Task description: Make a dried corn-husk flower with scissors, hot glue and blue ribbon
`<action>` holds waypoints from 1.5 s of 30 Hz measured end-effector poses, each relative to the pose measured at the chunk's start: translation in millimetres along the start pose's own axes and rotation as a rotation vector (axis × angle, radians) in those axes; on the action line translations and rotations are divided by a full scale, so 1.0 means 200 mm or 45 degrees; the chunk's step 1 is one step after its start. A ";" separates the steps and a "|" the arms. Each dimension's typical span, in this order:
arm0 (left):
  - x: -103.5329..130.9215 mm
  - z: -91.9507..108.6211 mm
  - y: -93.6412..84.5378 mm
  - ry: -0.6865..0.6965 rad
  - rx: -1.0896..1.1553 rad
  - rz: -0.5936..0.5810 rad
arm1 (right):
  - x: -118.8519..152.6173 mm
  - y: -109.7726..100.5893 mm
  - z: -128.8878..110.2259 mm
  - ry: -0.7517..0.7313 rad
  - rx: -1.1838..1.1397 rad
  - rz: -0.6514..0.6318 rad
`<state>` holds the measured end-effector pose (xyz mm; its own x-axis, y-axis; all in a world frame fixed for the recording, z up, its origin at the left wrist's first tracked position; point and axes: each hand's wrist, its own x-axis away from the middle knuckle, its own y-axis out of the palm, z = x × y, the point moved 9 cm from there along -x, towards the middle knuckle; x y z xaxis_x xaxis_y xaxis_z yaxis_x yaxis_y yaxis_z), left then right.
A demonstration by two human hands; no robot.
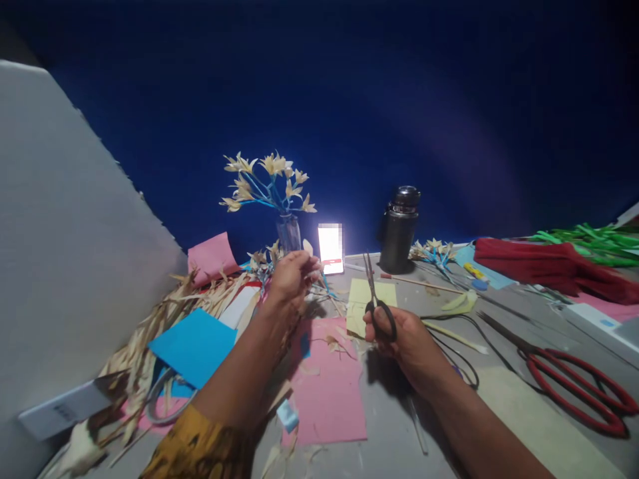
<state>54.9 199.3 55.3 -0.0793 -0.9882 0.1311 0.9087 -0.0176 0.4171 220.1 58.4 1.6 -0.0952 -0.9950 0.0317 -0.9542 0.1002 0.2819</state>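
My left hand [294, 276] is closed in a pinch, palm side mostly hidden. A pale, dried-looking petal [308, 247] sticks up from its fingertips, and a thin blue stem shows just below them. In my right hand [399, 332] is a small pair of scissors with black handles [383, 321], blades pointing up and slightly apart. Below both hands lies a pink sheet [329, 386] with scraps on it. A yellow paper pad [372, 296] sits behind the scissors. Beyond my left hand, a glass vase [288, 233] holds cream flowers [272, 166] on blue stems.
A lit phone [331, 249] and a dark flask [399, 233] stand by the blue wall. Blue paper [197, 346], dried husk strips [134, 352] and a tape roll [167, 402] lie left. Large red-handled scissors [574, 382] and red cloth [549, 266] lie right.
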 end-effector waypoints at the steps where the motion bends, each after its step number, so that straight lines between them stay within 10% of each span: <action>1: 0.00 0.03 0.00 0.033 0.019 -0.019 | 0.00 0.00 -0.01 -0.005 -0.021 -0.002; 9: 0.15 0.03 0.20 0.024 -0.128 -0.387 | 0.00 -0.03 0.00 0.004 0.045 0.049; 17: 0.45 0.46 0.20 0.225 0.292 -0.586 | 0.02 -0.04 -0.10 -0.108 0.408 0.183; 22: 0.62 0.60 0.19 0.414 0.086 -0.555 | 0.02 0.05 -0.09 -0.170 0.736 0.042; 27: 0.58 0.47 0.16 0.629 -0.685 -0.558 | 0.05 0.13 0.01 -0.235 1.339 0.011; 33: 0.42 0.27 -0.01 0.738 -0.955 -0.430 | 0.13 0.27 0.11 -0.261 1.594 -0.185; 40: 0.24 0.22 -0.36 0.383 -0.307 -0.077 | 0.09 0.18 0.06 -0.212 1.320 0.008; 45: 0.20 -0.01 -0.39 0.146 -0.190 -0.108 | 0.08 0.19 0.10 -0.173 1.261 -0.061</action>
<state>-18.9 160.2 25.2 -0.1183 -0.9930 -0.0057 0.9522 -0.1151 0.2831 176.2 46.9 -6.3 -0.0230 -0.9960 -0.0858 -0.7579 0.0733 -0.6482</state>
